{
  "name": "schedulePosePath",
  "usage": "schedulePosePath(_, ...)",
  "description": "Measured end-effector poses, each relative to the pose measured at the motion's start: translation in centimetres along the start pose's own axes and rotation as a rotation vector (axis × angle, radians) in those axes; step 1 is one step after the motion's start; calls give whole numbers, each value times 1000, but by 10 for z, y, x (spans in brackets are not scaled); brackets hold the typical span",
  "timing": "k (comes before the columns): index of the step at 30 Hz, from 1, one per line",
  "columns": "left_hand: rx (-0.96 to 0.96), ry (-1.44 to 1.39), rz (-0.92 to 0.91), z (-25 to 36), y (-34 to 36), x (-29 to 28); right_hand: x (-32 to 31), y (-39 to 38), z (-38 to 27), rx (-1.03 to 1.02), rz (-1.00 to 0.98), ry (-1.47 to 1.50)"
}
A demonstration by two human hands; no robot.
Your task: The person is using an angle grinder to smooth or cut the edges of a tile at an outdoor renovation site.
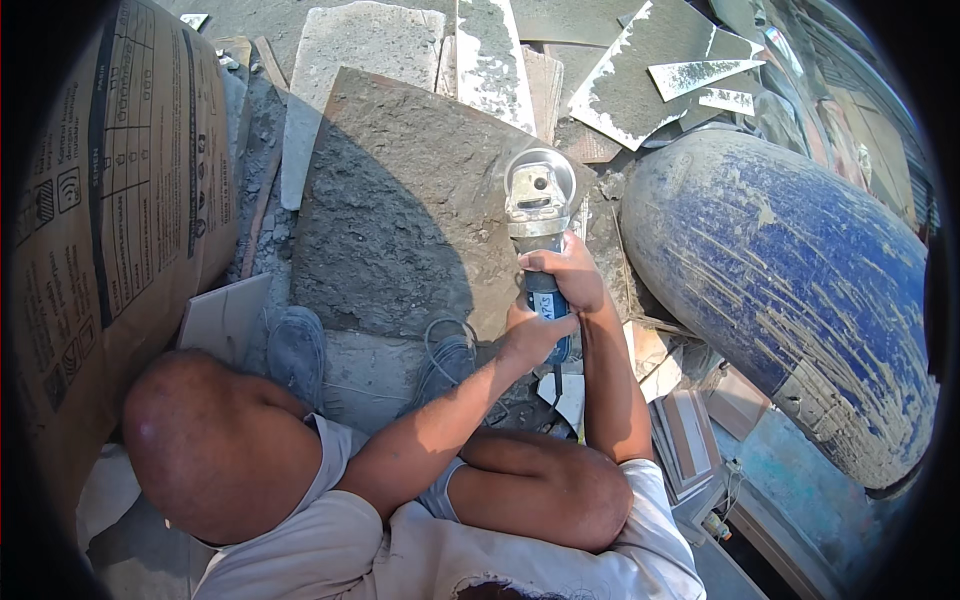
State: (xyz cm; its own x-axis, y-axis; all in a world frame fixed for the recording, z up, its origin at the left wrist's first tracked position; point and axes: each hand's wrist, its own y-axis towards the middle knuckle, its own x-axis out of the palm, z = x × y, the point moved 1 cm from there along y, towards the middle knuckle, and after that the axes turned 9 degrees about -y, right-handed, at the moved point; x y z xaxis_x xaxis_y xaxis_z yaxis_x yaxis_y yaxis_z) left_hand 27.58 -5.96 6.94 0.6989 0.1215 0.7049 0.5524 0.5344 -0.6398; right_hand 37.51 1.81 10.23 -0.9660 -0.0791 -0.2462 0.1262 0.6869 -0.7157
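Observation:
Both of my hands are closed around an angle grinder (pixel 547 285) with a dark body and a silver metal head. My right hand (pixel 573 272) grips it just behind the head. Lower on the body, my left hand (pixel 537 332) wraps the rear part, near the cord. The round guard (pixel 557 165) rings the head; the disc is mostly hidden. Beneath and left of it lies a large slab (pixel 380 215) with a rough, cement-crusted face, half in shadow. The grinder's head is over the slab's right edge; I cannot tell whether it touches.
A brown paper sack (pixel 140 170) stands close on the left. At right lies a scraped blue drum (pixel 780 270). Broken tile pieces (pixel 660 65) and a pale slab (pixel 360 45) lie beyond. Stacked tiles (pixel 685 435) sit by my right arm. A cord (pixel 440 350) loops over my shoe (pixel 445 375).

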Motion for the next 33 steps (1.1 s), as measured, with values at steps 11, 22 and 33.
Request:
schedulePosePath(11, -44, -79, -55, -7, -6, -5, 5, -12, -6, 48, 27, -50)
schedulePosePath(22, -3, 81, -10, -12, -6, -7, 0, -13, 3, 35, -36, -49)
schedulePosePath(33, -20, 263, 25, -27, -8, -11, 1, -21, 20, 99, 68, 95)
